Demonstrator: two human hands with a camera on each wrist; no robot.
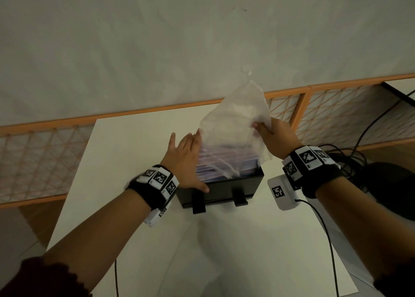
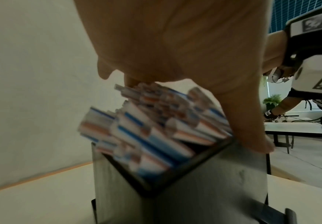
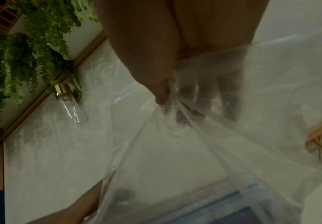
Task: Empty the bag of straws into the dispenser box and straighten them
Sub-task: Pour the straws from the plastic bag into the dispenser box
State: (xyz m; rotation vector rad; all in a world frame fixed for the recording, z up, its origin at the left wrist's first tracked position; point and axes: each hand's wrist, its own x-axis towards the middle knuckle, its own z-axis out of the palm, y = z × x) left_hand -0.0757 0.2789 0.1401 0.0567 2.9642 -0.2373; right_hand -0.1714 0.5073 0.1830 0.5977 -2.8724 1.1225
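Observation:
A black dispenser box (image 1: 224,190) stands on the white table (image 1: 125,144). A heap of blue, orange and white striped straws (image 2: 156,125) fills its open top, the ends uneven. My left hand (image 1: 186,155) lies with straight fingers against the left ends of the straws, thumb down on the box's front wall. My right hand (image 1: 272,135) pinches the clear plastic bag (image 1: 238,126) and holds it up above the box; the bag's lower end still drapes over the straws (image 1: 215,162). In the right wrist view thumb and fingers gather the bag (image 3: 223,136).
A wall rises behind the table, with an orange-framed lattice fence (image 1: 336,110) along it. Black cables (image 1: 345,155) and a dark round object (image 1: 393,189) lie to the right. Another person (image 2: 309,98) bends over a second table in the left wrist view.

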